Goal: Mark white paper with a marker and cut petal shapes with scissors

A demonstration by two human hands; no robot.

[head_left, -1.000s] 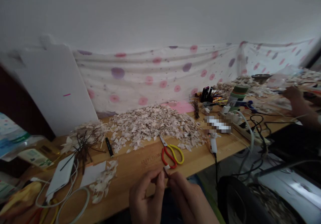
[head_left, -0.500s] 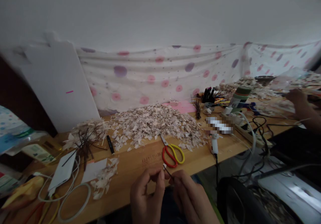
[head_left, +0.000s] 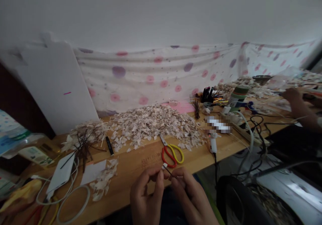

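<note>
Near the table's front edge, my left hand pinches a small white piece between thumb and forefinger. My right hand is closed on a thin dark stick, whose far end meets the white piece. Just beyond my fingertips lie scissors with one red and one yellow handle, their blades pointing at a broad heap of pale flakes. A black marker rests left of the heap.
Dark twigs, a white power bank and coiled cable lie left. To the right are a white glue gun, a green-labelled can, a power strip and tangled cords. Another person's arm reaches in at far right.
The fingers of my right hand have shifted slightly on the stick, and more of the white piece shows. The whole view has moved a little.
</note>
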